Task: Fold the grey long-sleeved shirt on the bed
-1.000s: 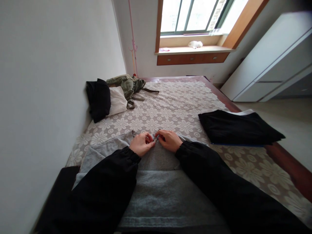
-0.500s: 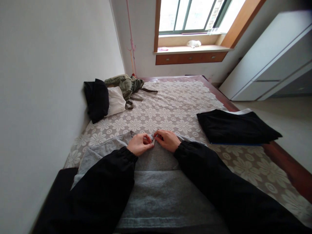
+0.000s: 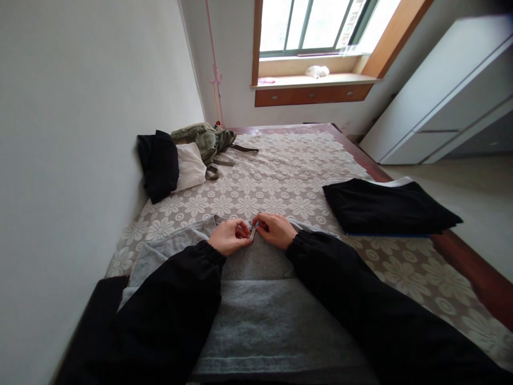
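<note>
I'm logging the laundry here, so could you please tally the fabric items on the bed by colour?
Grey: 1, the grey fleece garment under both hands.
Black: 2, folded black garment, black bundle.
White: 1, white pillow.
Olive: 1, crumpled olive garment.
Total: 5.

- Left sleeve: black, long, loose and puffy, gathered into an elastic cuff at the wrist.
- Right sleeve: same black cloth, same gathered cuff.
- Left hand and right hand: bare, no gloves.
</note>
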A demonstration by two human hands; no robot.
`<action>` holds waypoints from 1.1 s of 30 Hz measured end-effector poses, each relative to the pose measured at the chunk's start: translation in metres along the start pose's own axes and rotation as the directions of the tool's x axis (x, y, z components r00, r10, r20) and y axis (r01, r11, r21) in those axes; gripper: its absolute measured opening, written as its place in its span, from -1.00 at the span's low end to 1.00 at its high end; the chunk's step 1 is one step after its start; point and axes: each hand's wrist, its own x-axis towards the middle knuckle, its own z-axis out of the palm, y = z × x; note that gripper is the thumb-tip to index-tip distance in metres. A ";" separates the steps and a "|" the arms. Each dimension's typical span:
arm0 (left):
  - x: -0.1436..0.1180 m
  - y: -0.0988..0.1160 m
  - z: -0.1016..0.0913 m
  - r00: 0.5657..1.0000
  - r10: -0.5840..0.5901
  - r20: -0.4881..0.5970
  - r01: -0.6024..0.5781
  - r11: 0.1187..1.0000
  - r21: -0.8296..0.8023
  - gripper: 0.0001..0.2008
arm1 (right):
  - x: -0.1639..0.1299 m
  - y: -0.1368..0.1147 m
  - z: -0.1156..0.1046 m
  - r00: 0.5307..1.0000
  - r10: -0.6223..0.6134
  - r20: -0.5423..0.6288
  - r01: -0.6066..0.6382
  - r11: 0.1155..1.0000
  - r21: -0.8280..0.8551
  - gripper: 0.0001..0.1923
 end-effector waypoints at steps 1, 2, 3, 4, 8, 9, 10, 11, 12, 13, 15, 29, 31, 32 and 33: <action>0.000 0.000 0.000 1.000 -0.002 0.002 0.002 1.000 -0.005 -0.75 | 0.000 0.000 0.000 1.000 -0.001 -0.002 0.001 1.000 0.000 -0.78; 0.000 -0.001 0.000 1.000 -0.003 0.004 0.003 1.000 -0.008 -0.75 | 0.000 -0.001 0.000 1.000 0.000 -0.004 0.000 1.000 0.001 -0.78; 0.000 -0.001 0.000 1.000 -0.004 0.005 0.004 1.000 -0.011 -0.75 | 0.000 -0.001 0.000 1.000 0.002 -0.006 -0.002 1.000 0.002 -0.78; 0.000 -0.001 0.000 1.000 -0.004 0.007 0.004 1.000 -0.012 -0.75 | 0.000 -0.001 0.000 1.000 0.004 -0.007 -0.004 1.000 0.003 -0.78; 0.001 -0.003 0.000 1.000 -0.001 0.012 0.001 1.000 -0.013 -0.74 | -0.001 -0.001 0.000 1.000 0.008 -0.009 -0.008 1.000 0.004 -0.78; 0.001 -0.004 0.000 1.000 0.000 0.013 0.000 1.000 -0.013 -0.74 | -0.001 -0.001 0.000 1.000 0.008 -0.009 -0.008 1.000 0.005 -0.78; 0.001 -0.004 0.000 1.000 0.000 0.015 0.000 1.000 -0.012 -0.74 | -0.001 0.000 0.000 1.000 0.008 -0.008 -0.008 1.000 0.006 -0.78; 0.001 -0.004 0.000 1.000 0.001 0.017 -0.001 1.000 -0.012 -0.74 | -0.001 0.000 0.001 1.000 0.007 -0.006 -0.006 1.000 0.008 -0.78; 0.001 -0.005 0.000 1.000 0.002 0.018 -0.002 1.000 -0.011 -0.74 | -0.001 0.001 0.001 1.000 0.005 -0.004 -0.005 1.000 0.010 -0.78; 0.001 -0.005 0.000 1.000 0.002 0.018 -0.002 1.000 -0.009 -0.73 | -0.001 0.001 0.001 1.000 0.005 -0.003 -0.005 1.000 0.011 -0.78; 0.001 -0.005 0.000 1.000 0.000 0.018 0.000 1.000 -0.004 -0.74 | -0.001 0.002 0.001 1.000 0.004 0.000 -0.004 1.000 0.012 -0.78; 0.003 -0.009 0.000 0.999 0.031 0.010 -0.032 0.999 0.037 -0.74 | 0.000 0.002 0.000 1.000 0.004 0.006 -0.004 1.000 0.010 -0.77; 0.004 -0.009 0.000 0.999 0.038 0.012 -0.038 0.999 0.036 -0.74 | 0.000 0.001 0.000 1.000 0.006 0.004 -0.006 1.000 0.011 -0.78; 0.004 -0.009 0.000 0.999 0.040 0.011 -0.040 0.999 0.034 -0.74 | 0.000 0.001 0.000 1.000 0.006 0.002 -0.006 1.000 0.011 -0.78; 0.004 -0.009 0.000 0.999 0.040 0.011 -0.041 0.999 0.033 -0.74 | -0.001 0.001 0.000 1.000 0.006 0.000 -0.006 1.000 0.012 -0.78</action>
